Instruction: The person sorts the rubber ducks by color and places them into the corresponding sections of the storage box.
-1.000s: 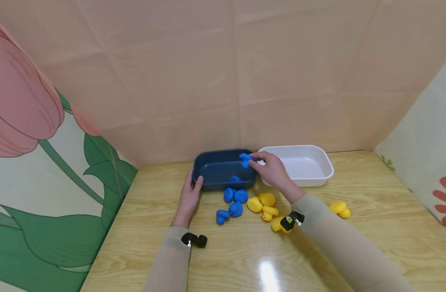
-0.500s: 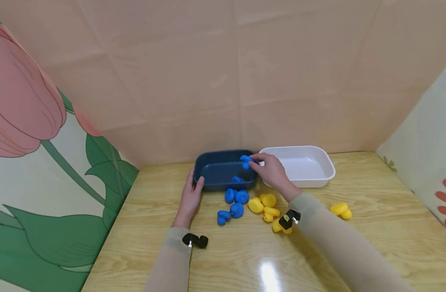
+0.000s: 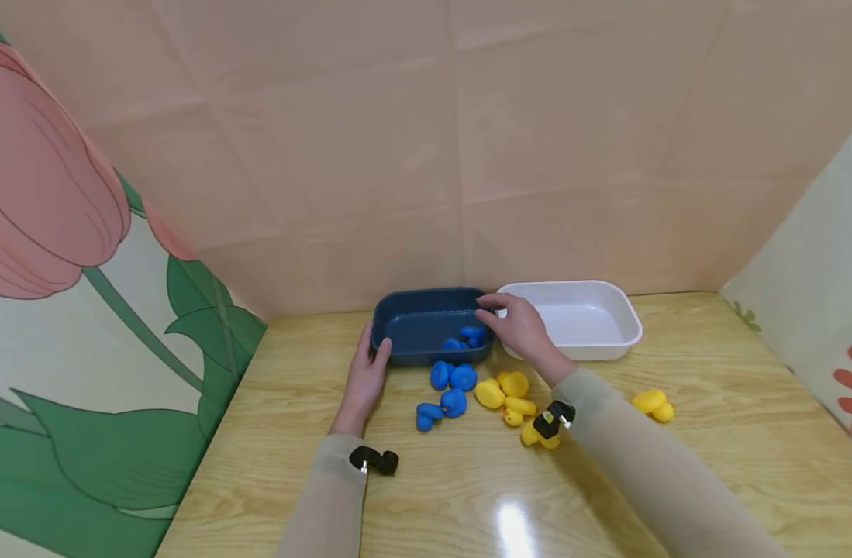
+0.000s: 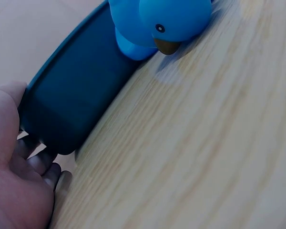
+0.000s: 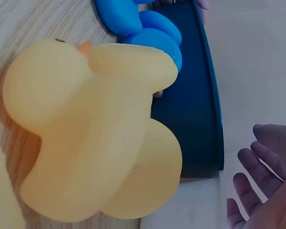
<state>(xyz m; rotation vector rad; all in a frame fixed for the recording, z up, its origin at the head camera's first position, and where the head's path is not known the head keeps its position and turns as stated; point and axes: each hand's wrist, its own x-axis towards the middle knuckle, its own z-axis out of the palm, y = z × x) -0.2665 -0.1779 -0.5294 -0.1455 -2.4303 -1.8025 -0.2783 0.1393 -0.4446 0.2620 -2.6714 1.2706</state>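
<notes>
A dark blue rectangular bin (image 3: 415, 358) stands against the back of the table. My left hand (image 3: 365, 378) grips its left end, the thumb over the rim and the fingers outside the wall. Inside the bin's right part lie two blue rubber ducks, one (image 3: 472, 332) close beside the other (image 3: 453, 344). Just above the bin's right rim is my right hand (image 3: 525, 329), thumb and fingers apart with nothing between them. In the right wrist view, the fingers (image 5: 260, 174) of this hand are spread beside the bin's upper edge.
A white bin (image 3: 600, 351) stands right of the blue one, partly behind my right hand. Several blue ducks (image 3: 453, 402) lie in front of the dark bin. Several yellow ducks (image 3: 490, 394) lie right of them, and another yellow duck (image 3: 652, 403) sits farther right on the wooden table.
The blue duck my right hand pinched above the dark bin has been let go and now lies inside it. My left hand keeps its hold on the bin.
</notes>
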